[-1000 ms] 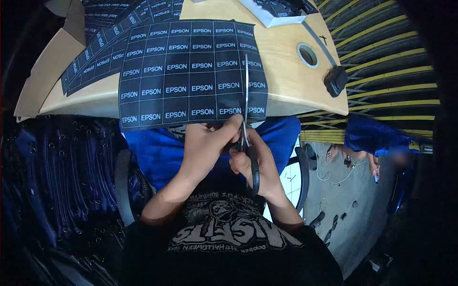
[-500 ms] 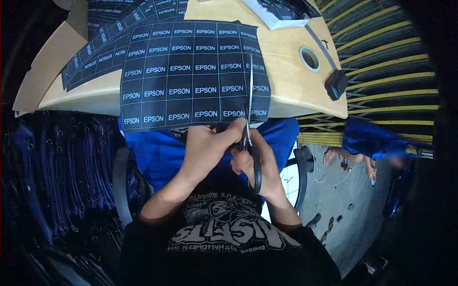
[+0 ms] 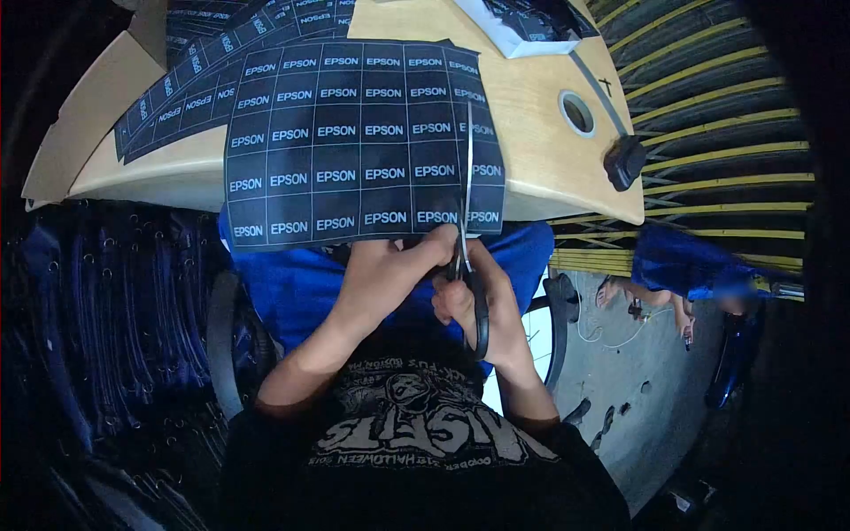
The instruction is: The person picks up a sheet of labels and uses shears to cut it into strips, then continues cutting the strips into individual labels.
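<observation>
A black sheet (image 3: 336,155) printed with rows of white EPSON labels in a thin grid hangs over the table's near edge. My left hand (image 3: 385,279) is closed on its lower edge, the thumb pressing on top beside the scissors. My right hand (image 3: 496,305) grips the scissors (image 3: 469,168) by their black handles. One long blade lies over the sheet, along the line left of the rightmost label column. The other blade is mostly hidden beneath the sheet, and so are some of my left fingers.
More printed black sheets (image 3: 199,97) lie on the wooden table (image 3: 540,159) beside brown cardboard (image 3: 93,124). A white-edged packet (image 3: 522,40) and a round hole sit at the right. Dark straps with metal rings (image 3: 133,319) hang at left. Another person's hand (image 3: 683,319) shows at right.
The sheet's lower edge and the scissors have shifted very slightly down in view. Both hands keep the same grip.
</observation>
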`<state>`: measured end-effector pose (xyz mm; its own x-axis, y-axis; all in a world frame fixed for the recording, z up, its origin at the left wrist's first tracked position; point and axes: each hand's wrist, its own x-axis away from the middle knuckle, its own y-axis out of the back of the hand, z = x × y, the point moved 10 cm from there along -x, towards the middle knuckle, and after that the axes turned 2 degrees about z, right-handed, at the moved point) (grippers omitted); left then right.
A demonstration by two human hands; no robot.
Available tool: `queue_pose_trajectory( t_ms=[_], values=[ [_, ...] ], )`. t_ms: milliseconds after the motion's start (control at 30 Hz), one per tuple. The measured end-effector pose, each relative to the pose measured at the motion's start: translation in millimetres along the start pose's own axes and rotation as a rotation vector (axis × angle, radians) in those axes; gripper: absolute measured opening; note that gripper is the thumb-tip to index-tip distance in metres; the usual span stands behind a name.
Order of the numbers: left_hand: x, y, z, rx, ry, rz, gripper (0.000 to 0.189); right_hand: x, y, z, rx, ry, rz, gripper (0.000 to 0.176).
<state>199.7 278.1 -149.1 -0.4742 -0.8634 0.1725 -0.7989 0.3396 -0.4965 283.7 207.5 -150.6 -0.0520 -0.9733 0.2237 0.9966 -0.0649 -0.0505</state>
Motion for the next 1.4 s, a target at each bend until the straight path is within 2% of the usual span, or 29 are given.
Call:
queue_pose_trajectory(
  t_ms=[67, 133, 200, 267, 300, 367, 400, 500, 567, 700, 767, 867, 900, 967, 1133, 1233, 1300, 1400],
  values=[
    [-0.8, 2.7, 0.5, 0.021, -0.006, -0.001, 0.008, -0.4, -1.2, 4.9, -0.077, 0.016, -0.029, 0.036],
    [-0.8, 13.3, 25.1, 0.188, 0.199, -0.054, 0.02, 0.4, 0.4, 1.5, -0.059, -0.008, -0.015, 0.036],
    [-2.8, 10.7, 22.6, 0.13, 0.195, -0.116, 0.021, 0.2, -1.3, -2.0, -0.042, -0.032, -0.002, 0.037],
    [-6.6, 13.7, 12.4, 0.032, 0.09, -0.172, 0.028, -1.6, -6.0, 7.0, 0.005, 0.065, 0.003, 0.053],
    [-6.2, 14.8, 13.5, 0.032, 0.09, -0.172, 0.028, -1.2, -4.7, 7.9, 0.004, 0.066, 0.004, 0.053],
    [-5.4, 16.1, 15.0, -0.058, 0.084, -0.154, 0.024, 0.5, -0.5, 3.6, 0.011, -0.008, -0.001, 0.038],
    [-5.5, 14.9, 15.3, -0.058, 0.084, -0.152, 0.024, 0.7, -0.7, 4.5, 0.01, -0.008, -0.003, 0.038],
    [-6.0, 6.8, 3.8, 0.028, -0.027, -0.12, 0.017, 0.5, -4.7, 7.5, -0.113, 0.012, 0.013, 0.04],
    [-3.9, -0.6, 2.8, 0.142, 0.001, -0.07, 0.011, 0.4, -5.6, 9.6, -0.012, 0.03, 0.008, 0.057],
    [-3.6, 5.8, 7.1, 0.064, 0.023, -0.098, 0.009, 0.9, -6.4, 8.8, -0.025, 0.036, 0.023, 0.059],
    [-3.6, 3.1, -6.6, 0.036, -0.103, -0.077, 0.007, 1.0, -6.8, 11.2, -0.003, 0.042, 0.017, 0.061],
    [-2.8, 0.9, -8.2, -0.016, -0.126, -0.052, 0.008, -0.4, -4.8, 9.6, 0.019, 0.056, 0.022, 0.062],
    [-2.8, 0.8, -8.4, -0.016, -0.125, -0.052, 0.008, -0.1, -3.6, 11.6, 0.019, 0.055, 0.022, 0.062],
    [-2.8, 0.9, -6.2, -0.043, -0.087, -0.06, 0.009, 1.5, -3.5, 12.2, 0.035, 0.001, 0.044, 0.044],
    [-2.7, -1.3, -16.1, -0.058, -0.148, -0.01, 0.008, 5.2, -5.1, 10.4, -0.037, 0.01, 0.078, 0.043],
    [-2.5, 3.4, -19.6, -0.072, -0.134, -0.076, 0.008, 8.1, -8.4, 9.5, -0.059, -0.02, 0.12, 0.043],
    [-2.6, -0.1, -21.8, -0.119, -0.127, -0.017, 0.007, 11.4, -11.1, 8.6, -0.155, -0.068, 0.111, 0.042],
    [-1.6, -2.1, -17.1, -0.097, -0.1, 0.018, 0.006, 9.6, -12.4, 12.0, -0.137, -0.046, 0.124, 0.043]
  ],
)
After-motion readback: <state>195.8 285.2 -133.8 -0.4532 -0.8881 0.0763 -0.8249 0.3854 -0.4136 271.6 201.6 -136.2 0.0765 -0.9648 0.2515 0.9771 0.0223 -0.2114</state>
